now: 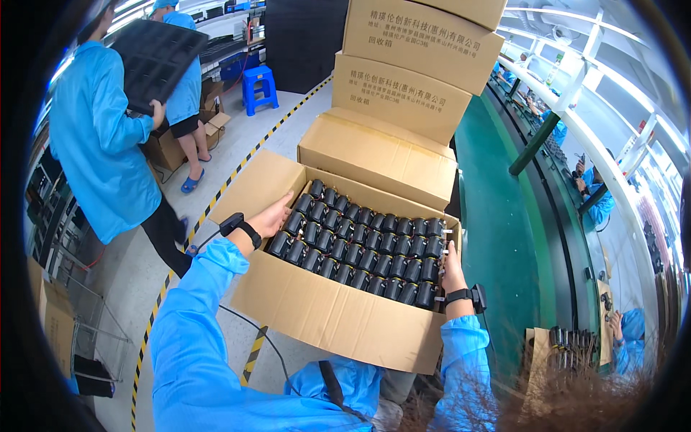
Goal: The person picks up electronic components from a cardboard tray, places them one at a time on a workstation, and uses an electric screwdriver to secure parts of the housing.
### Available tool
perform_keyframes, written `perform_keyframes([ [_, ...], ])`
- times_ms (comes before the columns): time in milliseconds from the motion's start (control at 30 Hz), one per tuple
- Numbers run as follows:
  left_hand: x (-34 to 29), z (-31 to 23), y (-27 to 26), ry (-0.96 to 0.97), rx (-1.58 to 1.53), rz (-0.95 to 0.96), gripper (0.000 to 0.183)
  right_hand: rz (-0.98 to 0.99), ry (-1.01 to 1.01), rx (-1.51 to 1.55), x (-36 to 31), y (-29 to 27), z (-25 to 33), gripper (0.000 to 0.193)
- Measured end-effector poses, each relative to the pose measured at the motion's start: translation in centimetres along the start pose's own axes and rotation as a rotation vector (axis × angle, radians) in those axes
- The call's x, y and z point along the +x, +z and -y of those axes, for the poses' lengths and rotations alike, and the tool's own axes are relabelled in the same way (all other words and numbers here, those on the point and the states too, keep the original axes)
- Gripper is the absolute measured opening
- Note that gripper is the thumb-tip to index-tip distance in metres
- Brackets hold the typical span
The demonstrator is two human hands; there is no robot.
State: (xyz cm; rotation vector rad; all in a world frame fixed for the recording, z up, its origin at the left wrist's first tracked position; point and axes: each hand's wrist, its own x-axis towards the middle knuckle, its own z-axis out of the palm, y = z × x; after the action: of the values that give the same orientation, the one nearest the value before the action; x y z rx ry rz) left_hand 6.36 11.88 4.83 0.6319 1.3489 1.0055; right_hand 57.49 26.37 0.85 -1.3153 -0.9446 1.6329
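Note:
An open cardboard box is in front of me, its near and left flaps folded outward. Rows of black cylindrical parts, some with small white tips at the right side, fill it. My left hand grips the box's left edge, fingers pointing along the rim. On the opposite side my right hand holds the right wall, its fingers partly hidden. Both wrists wear black bands with small dark modules. Whatever supports the box from below is hidden.
Closed cardboard boxes are stacked just beyond. To the right runs a green-topped conveyor line with people seated past it. At left, a person in blue carries a black tray. A blue stool stands near a striped floor line.

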Motion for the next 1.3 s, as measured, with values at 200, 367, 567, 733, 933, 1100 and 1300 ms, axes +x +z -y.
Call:
perform_keyframes([
  [200, -3.1, -2.1, 2.2, -0.029, 0.001, -0.013, 0.105, -0.024, -0.009, -0.064, -2.0, 1.2, 1.0, 0.075],
  [367, -4.1, -2.6, 2.3, -0.030, 0.053, -0.015, 0.112, -0.086, 0.102, -0.091, -2.3, 3.1, 0.8, 0.078],
  [567, -2.7, -4.9, 3.1, -0.120, 0.238, -0.053, 0.103, -0.022, 0.144, -0.107, 2.5, -0.2, 0.5, 0.085],
  [733, -2.5, -4.8, 3.8, -0.124, 0.251, -0.065, 0.080, 0.062, 0.197, -0.131, 3.0, 0.3, -0.1, 0.090],
  [933, -0.8, -3.3, 3.2, -0.161, 0.276, -0.038, 0.076, -0.132, 0.219, -0.218, 4.0, 0.2, -1.0, 0.066],
  [1100, -0.4, -3.5, 3.8, -0.173, 0.292, -0.036, 0.072, -0.020, 0.261, -0.236, 3.1, -0.4, 0.2, 0.096],
  [1300, 0.9, -2.7, 2.3, -0.202, 0.276, -0.106, 0.066, -0.002, 0.274, -0.147, -1.1, 2.5, 3.7, 0.086],
])
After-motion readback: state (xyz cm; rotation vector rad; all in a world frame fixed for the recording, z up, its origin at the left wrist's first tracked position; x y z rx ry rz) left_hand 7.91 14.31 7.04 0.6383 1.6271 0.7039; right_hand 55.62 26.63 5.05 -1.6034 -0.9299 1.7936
